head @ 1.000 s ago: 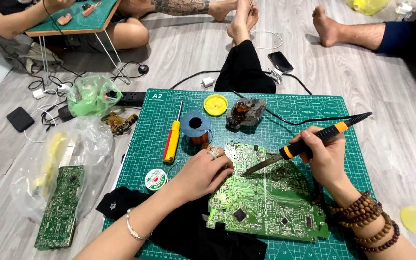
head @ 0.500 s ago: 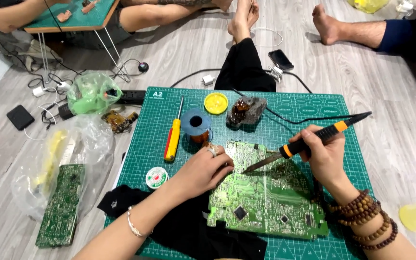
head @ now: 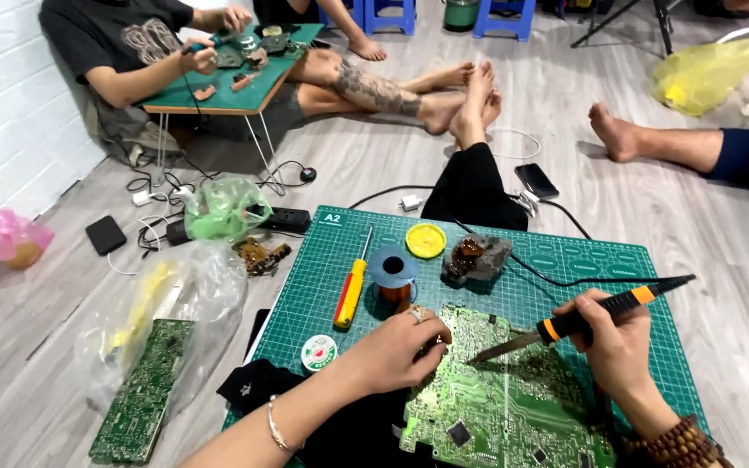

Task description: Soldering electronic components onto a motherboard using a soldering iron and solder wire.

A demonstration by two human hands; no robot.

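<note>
Our right hand point(head: 619, 345) closed around soldering iron point(head: 600, 309), tip on green circuit board point(head: 513, 407) lying on cutting mat point(head: 556, 277). Our left hand point(head: 396, 351) pressed on board's near edge, fingers curled, grasping nothing we can see.

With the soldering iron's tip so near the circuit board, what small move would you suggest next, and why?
Probably lower the soldering iron tip onto the joint: the right hand holds it angled just above the green circuit board, near the left hand fingers that steady the board's edge.
</note>
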